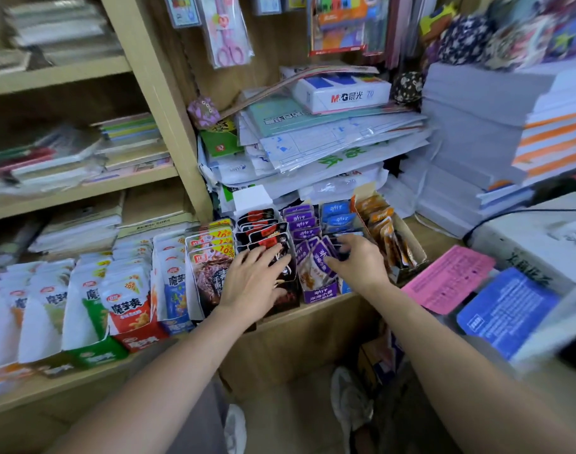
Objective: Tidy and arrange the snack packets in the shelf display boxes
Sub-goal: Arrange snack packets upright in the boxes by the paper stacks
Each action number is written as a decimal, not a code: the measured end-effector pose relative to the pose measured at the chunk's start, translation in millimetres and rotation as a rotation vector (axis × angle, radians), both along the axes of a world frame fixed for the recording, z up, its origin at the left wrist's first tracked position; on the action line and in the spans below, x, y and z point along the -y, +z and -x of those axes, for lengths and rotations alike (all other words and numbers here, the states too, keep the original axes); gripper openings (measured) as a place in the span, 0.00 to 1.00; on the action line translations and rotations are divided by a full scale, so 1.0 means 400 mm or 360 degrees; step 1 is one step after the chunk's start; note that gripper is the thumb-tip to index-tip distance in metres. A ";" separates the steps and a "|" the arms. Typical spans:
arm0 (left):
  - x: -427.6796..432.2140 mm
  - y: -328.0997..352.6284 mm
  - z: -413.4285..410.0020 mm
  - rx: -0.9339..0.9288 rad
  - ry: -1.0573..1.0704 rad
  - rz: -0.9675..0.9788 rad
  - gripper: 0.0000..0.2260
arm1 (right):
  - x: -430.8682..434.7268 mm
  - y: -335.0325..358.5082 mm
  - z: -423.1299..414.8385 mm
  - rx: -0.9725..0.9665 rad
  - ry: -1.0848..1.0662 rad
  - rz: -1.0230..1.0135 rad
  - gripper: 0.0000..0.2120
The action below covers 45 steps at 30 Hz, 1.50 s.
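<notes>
Several display boxes of snack packets stand in a row on a low wooden shelf. My left hand lies with spread fingers on the front black packets in their box. My right hand reaches over the blue packets' box, its fingertips touching the front purple packets in the purple box. An orange-packet box stands tilted to the right of that hand. Left of the black box are packets with yellow "10%" labels and white packets in red and green boxes.
Piles of papers and a white M&G ream are stacked behind the boxes. Pink and blue sheets lie on the counter at the right. Notebooks fill the shelves at the left. My shoes show on the floor below.
</notes>
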State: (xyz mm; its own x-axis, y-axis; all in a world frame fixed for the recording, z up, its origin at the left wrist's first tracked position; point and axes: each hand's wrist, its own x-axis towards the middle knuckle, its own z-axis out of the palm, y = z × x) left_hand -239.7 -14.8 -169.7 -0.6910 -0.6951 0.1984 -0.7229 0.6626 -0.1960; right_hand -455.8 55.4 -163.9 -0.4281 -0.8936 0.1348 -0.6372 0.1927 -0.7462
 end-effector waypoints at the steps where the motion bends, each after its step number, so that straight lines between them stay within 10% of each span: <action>1: -0.001 0.009 0.008 0.0011 0.0025 -0.0029 0.33 | 0.002 0.000 0.001 -0.0026 0.0030 -0.0002 0.20; 10: 0.030 0.090 0.042 -0.0693 -0.0111 -0.0394 0.19 | 0.030 0.031 -0.002 -0.0216 0.0253 -0.0153 0.20; 21: 0.118 0.039 0.151 -0.0284 -0.0617 -0.0350 0.21 | -0.009 0.007 0.072 0.0433 0.0239 -0.0152 0.23; 36: 0.142 0.067 0.026 -0.0696 -0.0795 -0.0528 0.06 | 0.105 -0.006 0.027 -0.0589 0.0070 -0.0141 0.12; 45: 0.124 0.058 0.068 -0.1210 -0.0480 -0.0601 0.05 | 0.092 0.055 0.077 0.0398 0.0190 0.0362 0.04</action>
State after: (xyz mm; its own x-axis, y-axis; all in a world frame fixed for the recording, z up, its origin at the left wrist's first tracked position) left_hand -267.1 -64.5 -146.5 -0.6300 -0.6169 0.4718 -0.3534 0.7687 0.5332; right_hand -486.5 18.5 -141.8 -0.3671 -0.8987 0.2401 -0.4376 -0.0609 -0.8971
